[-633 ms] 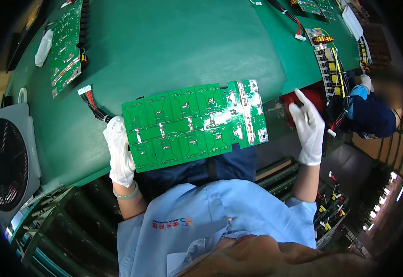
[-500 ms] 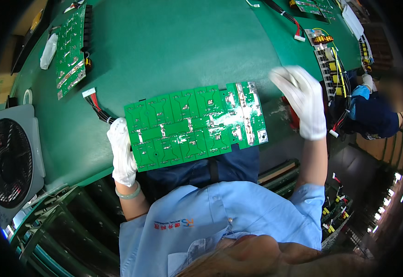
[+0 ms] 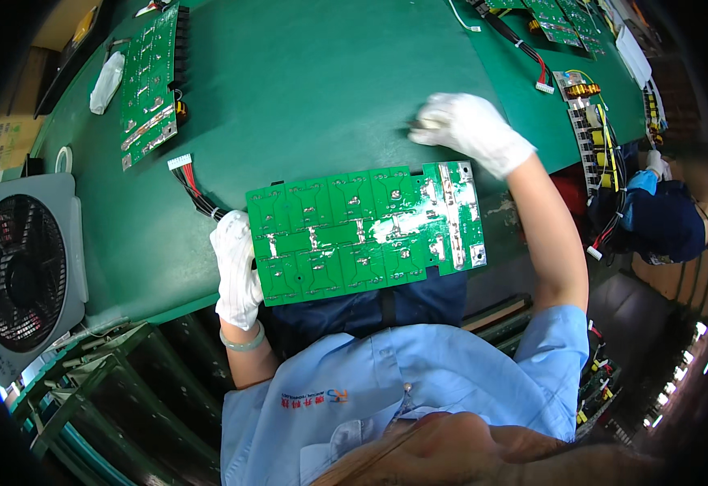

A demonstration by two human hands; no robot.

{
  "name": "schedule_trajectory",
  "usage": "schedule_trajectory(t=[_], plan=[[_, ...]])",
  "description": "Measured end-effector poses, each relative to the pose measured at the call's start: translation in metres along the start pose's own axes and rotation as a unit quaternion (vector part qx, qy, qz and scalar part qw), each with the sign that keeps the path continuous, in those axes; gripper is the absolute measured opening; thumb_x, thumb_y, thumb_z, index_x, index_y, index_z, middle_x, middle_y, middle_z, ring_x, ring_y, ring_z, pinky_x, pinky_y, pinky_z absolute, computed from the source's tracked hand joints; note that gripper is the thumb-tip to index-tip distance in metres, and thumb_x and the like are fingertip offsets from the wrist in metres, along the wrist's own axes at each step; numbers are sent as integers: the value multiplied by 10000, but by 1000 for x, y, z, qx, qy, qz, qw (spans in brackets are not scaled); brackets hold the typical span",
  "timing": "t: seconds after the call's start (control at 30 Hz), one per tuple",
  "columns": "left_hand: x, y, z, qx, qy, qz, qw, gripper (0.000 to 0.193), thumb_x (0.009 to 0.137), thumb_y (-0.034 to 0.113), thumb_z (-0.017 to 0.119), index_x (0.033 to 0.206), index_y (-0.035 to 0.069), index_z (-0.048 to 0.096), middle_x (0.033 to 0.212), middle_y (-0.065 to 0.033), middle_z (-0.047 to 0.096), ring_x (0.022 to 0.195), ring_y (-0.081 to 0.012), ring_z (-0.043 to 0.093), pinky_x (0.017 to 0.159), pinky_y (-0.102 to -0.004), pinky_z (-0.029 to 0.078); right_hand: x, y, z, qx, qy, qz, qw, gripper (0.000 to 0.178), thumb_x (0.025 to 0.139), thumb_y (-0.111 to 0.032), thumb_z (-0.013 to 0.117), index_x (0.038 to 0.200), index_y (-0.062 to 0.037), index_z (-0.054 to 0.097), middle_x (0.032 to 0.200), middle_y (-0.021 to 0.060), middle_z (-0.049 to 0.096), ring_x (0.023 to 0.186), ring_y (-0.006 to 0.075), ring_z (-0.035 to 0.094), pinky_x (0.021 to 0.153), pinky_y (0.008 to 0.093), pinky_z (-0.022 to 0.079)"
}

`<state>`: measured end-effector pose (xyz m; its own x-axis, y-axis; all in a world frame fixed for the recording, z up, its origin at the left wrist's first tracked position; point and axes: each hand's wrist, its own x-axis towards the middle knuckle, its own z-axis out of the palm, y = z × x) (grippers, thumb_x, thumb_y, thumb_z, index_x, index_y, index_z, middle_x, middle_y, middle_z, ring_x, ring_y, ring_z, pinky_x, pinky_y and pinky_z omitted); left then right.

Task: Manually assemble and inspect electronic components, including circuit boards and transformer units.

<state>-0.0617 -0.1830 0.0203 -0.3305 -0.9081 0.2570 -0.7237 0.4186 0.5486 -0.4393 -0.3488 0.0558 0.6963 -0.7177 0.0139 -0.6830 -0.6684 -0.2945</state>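
Observation:
My white-gloved left hand (image 3: 237, 263) grips the left end of a large green circuit board (image 3: 339, 253), solder side up. The board lies tilted at the table's near edge, above my lap. Behind that hand, a bundle of black and red wires (image 3: 200, 198) with a white plug (image 3: 179, 162) sticks out over the table. My right hand (image 3: 471, 130), also gloved, is over the table beyond the board's right end and apart from it. Its fingers are curled together and slightly blurred; whatever they may hold cannot be made out.
Another circuit board (image 3: 151, 89) stands at the far left, beside a white crumpled item (image 3: 107, 83). A grey fan (image 3: 21, 267) is at the left. Boards with wiring (image 3: 593, 134) line the right side, where a co-worker (image 3: 662, 211) sits. The green table (image 3: 305, 89) spans the middle.
My right hand has swung left and inward over the table, its fingers now curled. The board, my left hand and the whole scene appear shifted slightly right in view.

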Motion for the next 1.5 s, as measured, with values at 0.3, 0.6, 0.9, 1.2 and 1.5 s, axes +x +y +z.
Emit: schedule_trajectory(t=[0.3, 0.6, 0.9, 1.2, 1.5], plan=[[5, 2, 1, -3, -15, -12, 1000, 593, 851, 596, 460, 1015, 57, 645, 967, -142, 575, 970, -361, 535, 839, -431, 362, -240, 1, 0, -49, -112, 350, 929, 322, 831, -320, 710, 741, -32, 599, 604, 118, 535, 547, 288, 549, 528, 370, 458], [7, 1, -3, -2, 2, 8, 1000, 595, 861, 583, 463, 1029, 41, 642, 975, -159, 578, 959, -367, 535, 844, -443, 376, -267, -59, 25, 124, 148, 433, 880, 379, 871, 43, 605, 1235, -53, 648, 848, 86, 690, 809, 109, 634, 782, 231, 484], [25, 13, -3, -41, 26, 21, 999, 332, 719, 376, 631, 797, 55, 594, 794, -129, 564, 764, -357, 539, 689, -443, 424, -218, -119, 38, 20, 289, 371, 882, 258, 856, 58, 632, 1108, 2, 639, 1105, 162, 676, 933, 226, 684, 835, 276, 509], [24, 12, -5, 27, 28, 51, 998, 327, 659, 321, 686, 839, 53, 638, 776, -121, 596, 737, -334, 574, 651, -415, 458, -201, -172, 53, 287, 240, 367, 852, 148, 814, 27, 679, 960, 13, 695, 877, 148, 707, 706, 188, 677, 637, 284, 519], [25, 9, -7, 40, 28, 57, 997, 294, 684, 334, 680, 806, 71, 631, 738, -109, 589, 682, -325, 558, 617, -412, 451, -178, -191, 69, 137, 305, 161, 928, 127, 868, -17, 660, 988, 17, 637, 802, 119, 709, 633, 245, 654, 630, 346, 513]])
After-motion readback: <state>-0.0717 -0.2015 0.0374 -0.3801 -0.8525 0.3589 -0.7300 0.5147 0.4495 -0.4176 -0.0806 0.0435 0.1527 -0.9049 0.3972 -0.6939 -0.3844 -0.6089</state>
